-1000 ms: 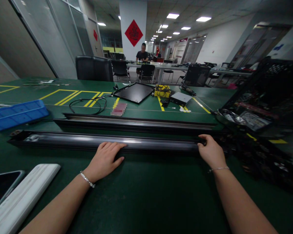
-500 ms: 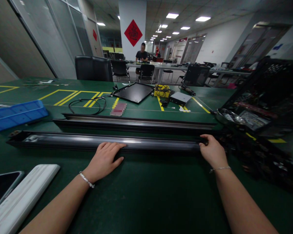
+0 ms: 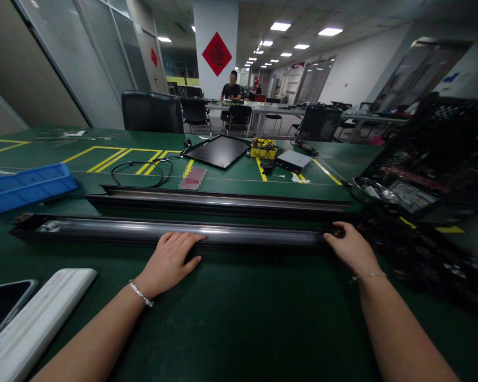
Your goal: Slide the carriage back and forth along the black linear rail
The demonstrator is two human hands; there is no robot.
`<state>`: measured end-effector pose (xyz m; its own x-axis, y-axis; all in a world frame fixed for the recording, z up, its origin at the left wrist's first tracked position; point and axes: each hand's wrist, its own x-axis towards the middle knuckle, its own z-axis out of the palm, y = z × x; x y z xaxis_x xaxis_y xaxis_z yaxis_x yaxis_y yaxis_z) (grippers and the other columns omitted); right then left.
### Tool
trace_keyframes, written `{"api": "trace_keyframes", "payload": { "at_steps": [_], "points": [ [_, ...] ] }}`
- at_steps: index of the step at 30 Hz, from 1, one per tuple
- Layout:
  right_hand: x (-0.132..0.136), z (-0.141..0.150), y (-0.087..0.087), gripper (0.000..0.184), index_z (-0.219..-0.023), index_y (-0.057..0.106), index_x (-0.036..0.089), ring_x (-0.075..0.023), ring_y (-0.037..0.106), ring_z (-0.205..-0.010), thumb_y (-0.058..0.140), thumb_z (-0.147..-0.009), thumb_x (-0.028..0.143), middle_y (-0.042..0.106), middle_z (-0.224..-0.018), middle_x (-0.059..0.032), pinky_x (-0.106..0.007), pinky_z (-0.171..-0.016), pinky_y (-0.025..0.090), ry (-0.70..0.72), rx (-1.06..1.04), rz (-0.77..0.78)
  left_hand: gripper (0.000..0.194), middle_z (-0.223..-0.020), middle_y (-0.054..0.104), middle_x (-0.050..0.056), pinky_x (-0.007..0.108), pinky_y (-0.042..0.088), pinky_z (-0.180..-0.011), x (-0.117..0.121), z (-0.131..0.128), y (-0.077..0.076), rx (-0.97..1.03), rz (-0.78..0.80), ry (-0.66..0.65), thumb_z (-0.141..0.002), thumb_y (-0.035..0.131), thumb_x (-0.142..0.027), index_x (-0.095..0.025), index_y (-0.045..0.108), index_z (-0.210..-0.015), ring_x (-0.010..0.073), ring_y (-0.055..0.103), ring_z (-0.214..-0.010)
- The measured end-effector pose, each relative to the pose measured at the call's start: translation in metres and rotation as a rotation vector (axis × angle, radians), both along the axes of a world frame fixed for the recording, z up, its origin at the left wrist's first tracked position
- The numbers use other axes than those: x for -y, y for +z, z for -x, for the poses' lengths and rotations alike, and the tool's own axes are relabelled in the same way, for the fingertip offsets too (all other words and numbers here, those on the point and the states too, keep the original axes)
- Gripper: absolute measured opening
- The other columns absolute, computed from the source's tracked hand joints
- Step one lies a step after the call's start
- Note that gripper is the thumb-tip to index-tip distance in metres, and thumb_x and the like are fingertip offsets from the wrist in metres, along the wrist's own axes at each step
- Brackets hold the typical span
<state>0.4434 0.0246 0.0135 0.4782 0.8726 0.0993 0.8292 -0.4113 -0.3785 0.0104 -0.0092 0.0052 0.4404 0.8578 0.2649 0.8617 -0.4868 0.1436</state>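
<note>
"Resting on the near channel (image 3: pixel 115 228), left of the frame's centre, is the left grip (image 3: pixel 173 265) (a bare hand, with a bracelet (image 3: pixel 141 294) at the wrist). How do its fingers stand?"

"Stretched side by side over the near edge, the thumb apart from them. It isn't closed around anything."

"And the right grip (image 3: pixel 352 250)?"

"At the channel's right end, right of centre in the frame. Thumb and forefinger bend toward each other, but whether they pinch something I cannot tell; that end is dark."

"Where does the channel itself lie?"

"Lengthwise across the middle of the frame, on the green surface (image 3: pixel 242 318), its inside shining like metal. A second channel (image 3: pixel 223 201) lies just behind it."

"What is around them?"

"A blue bin (image 3: pixel 27 185) at the left edge, a looped black cable (image 3: pixel 142 175) left of centre, and a dark flat panel (image 3: pixel 219 151) above centre, with a yellow box (image 3: pixel 264 151) (cables heaped on it) and a grey box (image 3: pixel 295 160) to its right."

"Lower left?"

"A long white bar (image 3: pixel 43 321) beside a dark-screened device (image 3: pixel 3 302). Near the top centre, well beyond the surface, is a person (image 3: pixel 231 92) in a dark top."
</note>
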Motion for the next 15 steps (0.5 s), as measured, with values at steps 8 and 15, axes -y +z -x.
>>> {"api": "trace_keyframes", "payload": {
  "at_steps": [8, 15],
  "points": [
    [0.0004, 0.0009, 0.0003, 0.049, -0.115, 0.055, 0.019, -0.0279, 0.058, -0.098, 0.052, -0.072, 0.043, 0.061, -0.107, -0.0126, -0.04, -0.083, 0.044, 0.011, 0.021, -0.024, 0.04, -0.112, 0.061, 0.003, 0.039, 0.029, -0.092, -0.0004, 0.0003, -0.0011, 0.005, 0.009, 0.001, -0.083, 0.051, -0.035, -0.027, 0.047, -0.122, 0.02, 0.053, -0.1],
    [0.0004, 0.0002, -0.0001, 0.049, -0.114, 0.055, 0.019, -0.0277, 0.057, -0.1, 0.052, -0.072, 0.043, 0.059, -0.111, -0.0128, -0.04, -0.083, 0.044, 0.026, 0.046, -0.036, 0.04, -0.113, 0.061, 0.003, 0.039, 0.029, -0.092, -0.0001, -0.0003, 0.0006, 0.009, 0.013, -0.001, -0.084, 0.049, -0.035, -0.027, 0.047, -0.122, 0.0202, 0.053, -0.099]
  ]
}}
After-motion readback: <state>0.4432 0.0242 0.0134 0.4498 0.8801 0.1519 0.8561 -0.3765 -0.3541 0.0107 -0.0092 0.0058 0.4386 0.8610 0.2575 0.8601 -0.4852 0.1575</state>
